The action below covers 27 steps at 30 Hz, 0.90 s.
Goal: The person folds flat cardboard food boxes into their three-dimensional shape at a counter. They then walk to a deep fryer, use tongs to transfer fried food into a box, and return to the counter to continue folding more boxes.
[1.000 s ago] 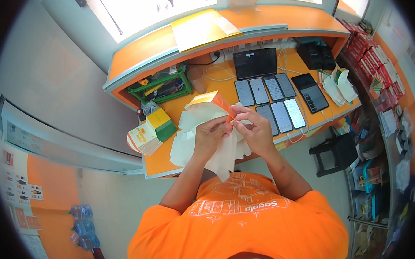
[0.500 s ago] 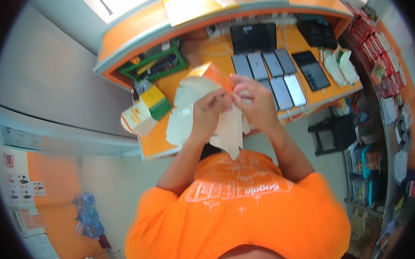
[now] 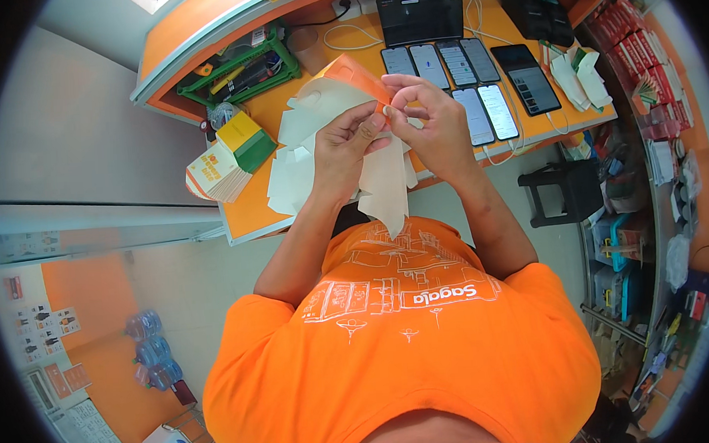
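One orange-and-white paper carton [image 3: 355, 75] slanted lengthwise away leftward from my left hand [image 3: 343, 151] and right hand [image 3: 432, 127], both pinching its near end.

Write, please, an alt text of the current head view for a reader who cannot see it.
A person's left hand and right hand pinch an orange-and-white paperboard carton over an orange desk. Stacked folded cartons and a green basket stand at left; rows of smartphones and a tablet lie at right.
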### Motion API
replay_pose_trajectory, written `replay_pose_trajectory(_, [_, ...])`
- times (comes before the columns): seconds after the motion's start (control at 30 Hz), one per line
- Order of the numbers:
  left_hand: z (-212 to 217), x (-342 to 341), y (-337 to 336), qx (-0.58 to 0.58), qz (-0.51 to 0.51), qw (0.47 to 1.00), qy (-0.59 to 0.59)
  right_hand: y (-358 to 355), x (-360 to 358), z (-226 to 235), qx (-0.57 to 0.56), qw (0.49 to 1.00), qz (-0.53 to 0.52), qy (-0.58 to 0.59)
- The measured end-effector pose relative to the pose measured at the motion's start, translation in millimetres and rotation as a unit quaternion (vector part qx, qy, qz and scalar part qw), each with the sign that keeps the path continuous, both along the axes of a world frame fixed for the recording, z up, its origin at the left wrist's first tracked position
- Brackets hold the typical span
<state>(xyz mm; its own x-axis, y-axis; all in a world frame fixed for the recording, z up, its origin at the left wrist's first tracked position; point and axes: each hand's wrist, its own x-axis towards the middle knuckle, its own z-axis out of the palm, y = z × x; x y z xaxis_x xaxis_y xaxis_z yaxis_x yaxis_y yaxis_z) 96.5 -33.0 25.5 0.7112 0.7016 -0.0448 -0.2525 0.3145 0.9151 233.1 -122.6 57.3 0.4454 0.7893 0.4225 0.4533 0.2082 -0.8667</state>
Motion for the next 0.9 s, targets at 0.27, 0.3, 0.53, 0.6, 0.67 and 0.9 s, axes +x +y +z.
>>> replay_pose_trajectory(0.27, [4,5,1,-0.027,0.013,1.0,0.005,3,6,1,0.01,0.999,-0.001,-0.031])
replay_pose_trajectory(0.3, [4,6,0,-0.028,0.015,0.999,0.011,3,7,2,0.01,0.999,0.0,-0.031])
replay_pose_trajectory(0.53, [8,10,0,-0.027,0.025,0.999,0.014,4,9,4,0.003,0.999,0.001,-0.036])
replay_pose_trajectory(0.6, [8,7,0,-0.015,0.031,0.999,0.035,1,10,8,-0.017,0.999,0.023,-0.038])
replay_pose_trajectory(0.67, [6,5,0,-0.007,0.029,0.999,0.039,-1,15,11,-0.04,0.997,0.06,-0.011])
replay_pose_trajectory(0.9, [3,3,-5,-0.002,0.027,0.999,0.045,-7,25,14,-0.076,0.99,0.11,-0.043])
